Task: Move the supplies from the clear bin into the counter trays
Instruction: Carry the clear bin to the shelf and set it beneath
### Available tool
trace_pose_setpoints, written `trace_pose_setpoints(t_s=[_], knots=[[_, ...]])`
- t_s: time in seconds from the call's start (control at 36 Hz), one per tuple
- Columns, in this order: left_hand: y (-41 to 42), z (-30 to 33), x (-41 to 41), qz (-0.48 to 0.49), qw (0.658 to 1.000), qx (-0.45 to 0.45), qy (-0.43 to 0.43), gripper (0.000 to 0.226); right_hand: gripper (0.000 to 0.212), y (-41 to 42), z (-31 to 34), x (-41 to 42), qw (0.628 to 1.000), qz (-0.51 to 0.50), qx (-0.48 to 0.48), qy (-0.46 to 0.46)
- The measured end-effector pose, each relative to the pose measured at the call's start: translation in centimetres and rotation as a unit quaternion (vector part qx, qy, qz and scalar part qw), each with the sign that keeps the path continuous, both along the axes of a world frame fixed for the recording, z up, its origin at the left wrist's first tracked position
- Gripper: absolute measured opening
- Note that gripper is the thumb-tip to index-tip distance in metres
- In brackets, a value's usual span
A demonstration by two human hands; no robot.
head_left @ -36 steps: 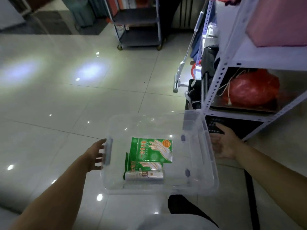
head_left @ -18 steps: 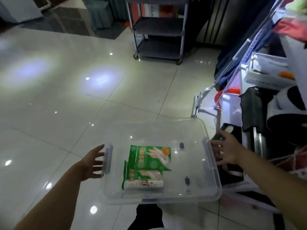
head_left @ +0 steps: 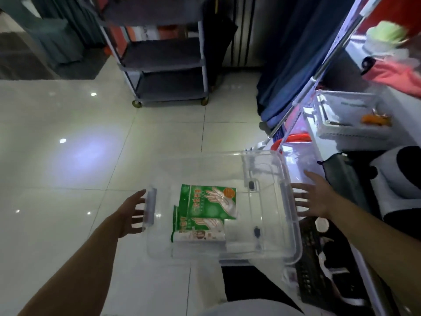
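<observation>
Green glove packets [head_left: 208, 202] in the clear bin [head_left: 293, 215] carry printed characters beside a drawing of hands and an orange round seal, but the print is too blurred to read. A white tray [head_left: 348, 119] on the shelf shows a faint dark line of text, also unreadable.

Floor [head_left: 68, 156]: large pale glossy tiles, thin grout lines, small bright ceiling-light spots and one broad bluish-white glare patch at left. Room dim overall. Grey three-shelf cart [head_left: 164, 58] on castors stands at the far edge of the tiles, shelves bare. Dark panels with vertical stripes behind it. Dark mat [head_left: 34, 58] at far left corner. Blue cloth [head_left: 289, 71] hangs to the floor right of the cart. White metal shelving [head_left: 319, 71] runs along the right edge, crowded; a white tray [head_left: 348, 124] sits on it.
</observation>
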State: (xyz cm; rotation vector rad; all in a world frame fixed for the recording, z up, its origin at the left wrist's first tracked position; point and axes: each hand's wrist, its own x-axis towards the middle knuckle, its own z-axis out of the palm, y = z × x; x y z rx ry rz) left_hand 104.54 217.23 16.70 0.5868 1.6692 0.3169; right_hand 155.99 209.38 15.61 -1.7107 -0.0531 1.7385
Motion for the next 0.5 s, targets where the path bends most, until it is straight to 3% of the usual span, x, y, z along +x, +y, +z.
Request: trace_pose_setpoints(t_s=[0.31,0.5], knots=[[23.7,-2.0,10.4,-0.123,0.992,-0.019,0.023,0.057,0.074,11.7,-4.6,5.9,0.99,-0.132,-0.04,0.005],[34.4,-3.4,18.4,-0.246,0.969,-0.025,0.022,0.05,0.051,12.9,-6.6,6.4,0.961,-0.26,-0.074,-0.047]])
